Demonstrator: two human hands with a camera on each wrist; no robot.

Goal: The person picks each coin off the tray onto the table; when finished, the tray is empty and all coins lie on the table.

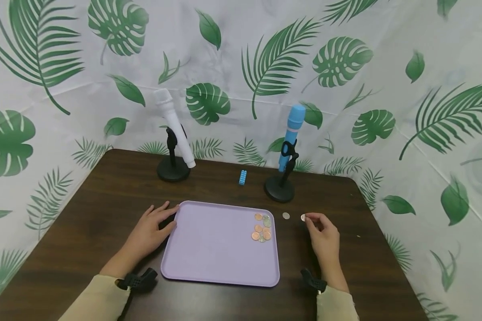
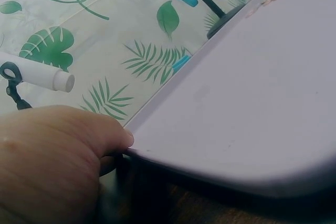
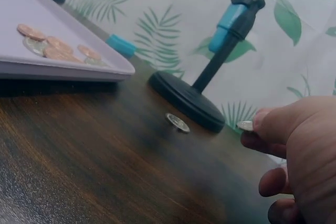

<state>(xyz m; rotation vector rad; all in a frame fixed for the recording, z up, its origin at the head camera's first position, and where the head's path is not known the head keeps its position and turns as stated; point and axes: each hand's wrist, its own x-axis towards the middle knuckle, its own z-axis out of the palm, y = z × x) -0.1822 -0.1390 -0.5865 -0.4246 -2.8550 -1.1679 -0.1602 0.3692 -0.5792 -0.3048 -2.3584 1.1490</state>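
Observation:
At the upper left edge of the lilac tray (image 1: 217,249), my left hand (image 1: 150,229) has its fingers spread, with fingertips right at the rim. The left wrist view shows a fingertip on the tray's lip. Between thumb and index finger my right hand (image 1: 324,234) pinches a silver coin (image 3: 245,125), right of the tray. Another silver coin (image 1: 286,216) lies on the table between that hand and the tray. Several copper and silver coins (image 1: 259,228) are gathered at the tray's upper right, some overlapping.
Behind the tray stand a white microphone (image 1: 174,127) and a blue microphone (image 1: 291,133), each on a black stand. A small light-blue block (image 1: 243,177) sits between them. The dark wooden table (image 1: 225,305) backs onto a leaf-print cloth (image 1: 233,58).

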